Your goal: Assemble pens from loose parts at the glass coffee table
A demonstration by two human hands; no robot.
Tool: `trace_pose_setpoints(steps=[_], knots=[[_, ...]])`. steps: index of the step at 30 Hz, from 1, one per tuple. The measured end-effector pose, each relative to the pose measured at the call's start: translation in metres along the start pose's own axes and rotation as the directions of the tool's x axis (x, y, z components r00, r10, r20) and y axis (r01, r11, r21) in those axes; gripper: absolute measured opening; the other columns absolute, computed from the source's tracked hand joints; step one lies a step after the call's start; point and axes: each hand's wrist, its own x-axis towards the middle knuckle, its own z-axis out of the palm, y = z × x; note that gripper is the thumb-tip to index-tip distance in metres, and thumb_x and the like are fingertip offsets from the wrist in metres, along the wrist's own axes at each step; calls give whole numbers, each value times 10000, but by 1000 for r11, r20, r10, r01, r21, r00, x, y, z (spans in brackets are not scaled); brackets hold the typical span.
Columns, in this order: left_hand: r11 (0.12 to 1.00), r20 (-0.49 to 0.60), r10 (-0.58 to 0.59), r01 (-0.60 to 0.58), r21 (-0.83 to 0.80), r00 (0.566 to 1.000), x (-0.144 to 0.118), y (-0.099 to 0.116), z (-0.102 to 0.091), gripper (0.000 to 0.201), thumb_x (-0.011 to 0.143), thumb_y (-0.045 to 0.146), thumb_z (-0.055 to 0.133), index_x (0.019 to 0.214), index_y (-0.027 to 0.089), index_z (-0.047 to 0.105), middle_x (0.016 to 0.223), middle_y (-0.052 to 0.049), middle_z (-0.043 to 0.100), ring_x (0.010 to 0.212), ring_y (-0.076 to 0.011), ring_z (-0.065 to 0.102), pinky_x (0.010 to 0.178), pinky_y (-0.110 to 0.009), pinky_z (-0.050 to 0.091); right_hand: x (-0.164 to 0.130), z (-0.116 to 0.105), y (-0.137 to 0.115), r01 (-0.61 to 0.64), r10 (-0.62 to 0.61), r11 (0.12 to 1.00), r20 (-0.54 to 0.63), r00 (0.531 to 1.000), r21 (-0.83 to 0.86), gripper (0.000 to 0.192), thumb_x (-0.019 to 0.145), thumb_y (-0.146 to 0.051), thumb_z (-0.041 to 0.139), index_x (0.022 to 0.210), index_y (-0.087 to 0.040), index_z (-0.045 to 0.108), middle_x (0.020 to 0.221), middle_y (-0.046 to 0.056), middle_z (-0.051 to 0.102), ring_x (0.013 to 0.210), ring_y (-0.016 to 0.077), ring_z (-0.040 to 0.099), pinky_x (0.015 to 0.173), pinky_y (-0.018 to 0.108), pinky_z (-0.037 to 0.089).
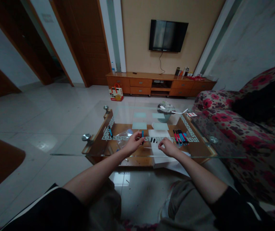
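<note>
My left hand (134, 143) is over the glass coffee table (74, 150), pinching a blue pen (142, 134) that stands nearly upright. My right hand (168, 147) is close beside it with its fingers curled; a thin pale piece reaches from it toward the left hand, too small to name. Both hands hover above a white sheet (158, 134) on which three small black caps (153, 140) lie. A row of red, black and blue pens (180, 137) rests just right of the sheet. Another blue pen (110, 132) lies at the table's left end.
A clear plastic bag (125, 136) lies left of my hands. A bowl of wrapped items (165, 110) stands at the table's far side. A flowered sofa (253, 134) runs along the right. A TV cabinet (161, 84) and a paper bag (116, 92) are by the far wall.
</note>
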Motion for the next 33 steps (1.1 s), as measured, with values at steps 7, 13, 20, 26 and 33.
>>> trace_pose_setpoints(steps=[7, 13, 20, 26, 33], knots=[[1000, 4, 0, 0, 17, 1000, -1, 1, 0, 297, 801, 385, 709, 976, 181, 583, 882, -25, 649, 767, -151, 659, 654, -254, 518, 0, 3, 1, 25, -25, 1000, 24, 999, 8, 101, 829, -169, 646, 823, -157, 746, 1011, 106, 616, 943, 221, 608, 903, 294, 433], [999, -22, 7, -6, 38, 1000, -1, 1, 1, 266, 799, 350, 705, 958, 175, 584, 862, -18, 637, 730, -143, 655, 630, -246, 513, 0, -1, -5, 61, -59, 996, -21, 998, 69, 109, 868, -171, 612, 868, -146, 718, 996, 99, 585, 951, 210, 595, 908, 293, 431], [999, -25, -20, 21, 33, 999, 1, -1, -1, 273, 786, 367, 711, 936, 175, 589, 855, -18, 640, 724, -144, 659, 613, -239, 513, 1, -2, -10, 104, -85, 983, -128, 988, 153, 98, 902, -179, 581, 914, -149, 673, 989, 72, 538, 865, 170, 574, 860, 291, 447], [999, -13, -11, 11, 40, 1000, 1, -1, -3, 277, 796, 379, 707, 944, 173, 598, 903, -45, 667, 751, -155, 671, 652, -263, 536, 2, -2, -11, 127, -96, 975, -172, 980, 184, 94, 912, -187, 560, 902, -155, 648, 989, 65, 522, 848, 167, 563, 837, 290, 454], [998, -18, -6, 7, 58, 1000, 2, -4, -3, 262, 797, 359, 707, 932, 165, 595, 802, -26, 667, 709, -158, 668, 616, -257, 525, 2, -1, -11, 152, -116, 971, -193, 974, 183, 74, 912, -185, 542, 911, -159, 611, 973, 66, 531, 858, 177, 553, 824, 292, 448]])
